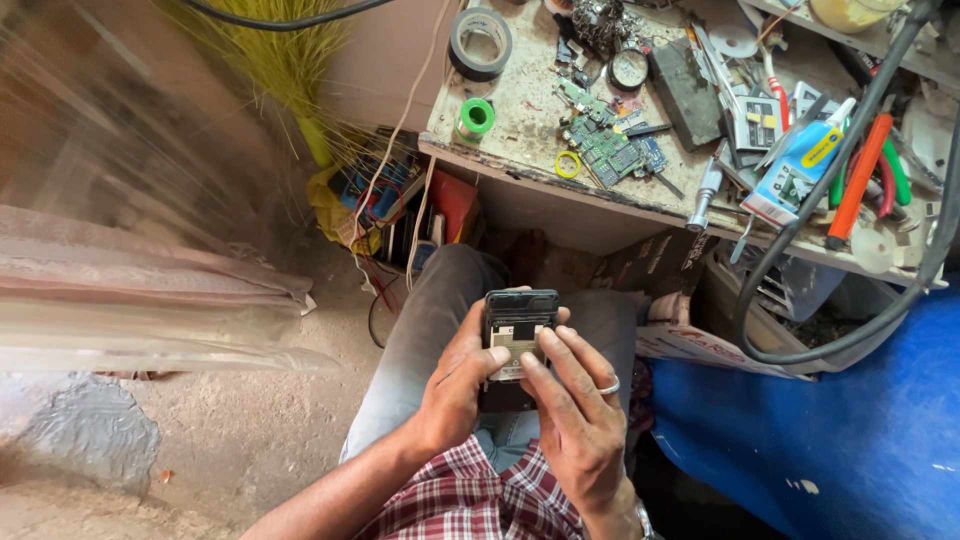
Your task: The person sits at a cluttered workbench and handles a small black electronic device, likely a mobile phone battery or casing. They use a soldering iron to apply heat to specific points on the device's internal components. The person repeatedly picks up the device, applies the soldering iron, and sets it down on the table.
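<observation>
Hands first: the left hand point(455, 385) is wrapped around the side and bottom of a small black phone point(515, 345) with its back cover off, thumb lying across the lower part, so it's clamped on the phone. The right hand point(575, 415) comes in from the other side with its fingers point(550, 350) pressing down on the open back, a ring on one of them. The phone sits over the person's lap, above grey trousers point(430, 330) and a red checked shirt point(470, 500). Further up there's a messy work surface point(520, 110) loaded with stuff: green circuit boards point(610, 150), a roll of dark tape point(480, 42), a little green spool point(475, 117), a yellow ring point(567, 164), orange-handled pliers point(860, 180) and a white-and-blue tube point(800, 165). A thick black cable point(800, 230) loops down off the surface on the right, next to something blue point(850, 430). Off to the left is a yellow-green broom point(275, 60) leaning by the wall, and dusty floor point(250, 430) below.
</observation>
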